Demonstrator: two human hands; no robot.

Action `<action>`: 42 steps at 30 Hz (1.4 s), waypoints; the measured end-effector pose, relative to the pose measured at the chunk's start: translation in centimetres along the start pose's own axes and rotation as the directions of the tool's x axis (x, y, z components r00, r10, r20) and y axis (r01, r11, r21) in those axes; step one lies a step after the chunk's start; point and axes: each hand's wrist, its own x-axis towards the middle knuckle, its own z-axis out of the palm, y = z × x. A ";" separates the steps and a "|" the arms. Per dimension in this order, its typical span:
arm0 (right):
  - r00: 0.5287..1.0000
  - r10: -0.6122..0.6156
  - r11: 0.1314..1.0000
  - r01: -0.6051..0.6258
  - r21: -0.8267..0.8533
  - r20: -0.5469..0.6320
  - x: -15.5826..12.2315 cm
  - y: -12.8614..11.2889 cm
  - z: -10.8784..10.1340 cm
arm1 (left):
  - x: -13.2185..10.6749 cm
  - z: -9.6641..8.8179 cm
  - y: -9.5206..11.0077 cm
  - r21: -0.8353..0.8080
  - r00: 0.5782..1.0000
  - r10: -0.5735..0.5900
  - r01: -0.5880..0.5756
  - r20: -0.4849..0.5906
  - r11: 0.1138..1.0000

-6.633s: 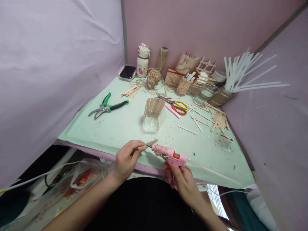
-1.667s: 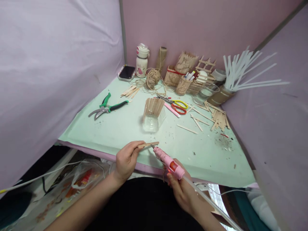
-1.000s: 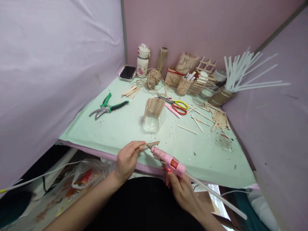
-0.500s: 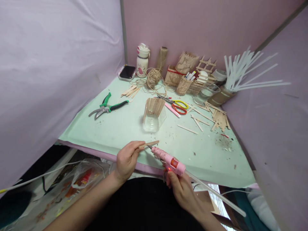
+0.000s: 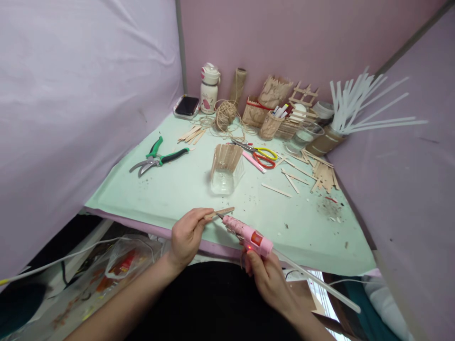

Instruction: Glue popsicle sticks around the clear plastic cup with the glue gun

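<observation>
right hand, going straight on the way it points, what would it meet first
Likely the wooden stick in the left hand; the tip of the glue gun sits close, contact unclear.

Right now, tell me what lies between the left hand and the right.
In the head view: the wooden stick held by the left hand, then the pink glue gun, nozzle toward the stick, held by the right hand.
</observation>
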 end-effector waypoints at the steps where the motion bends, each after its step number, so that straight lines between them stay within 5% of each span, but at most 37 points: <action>1: 1.000 0.008 1.000 -0.008 0.003 0.019 0.0 0.0 0.0 | 0.0 0.0 0.0 0.002 1.000 -0.002 0.002 0.000 1.000; 42: 0.980 0.171 0.983 -0.163 0.080 -0.103 1.2 1.1 -1.4 | 0.1 0.1 0.0 0.013 1.000 0.010 -0.010 -0.015 1.000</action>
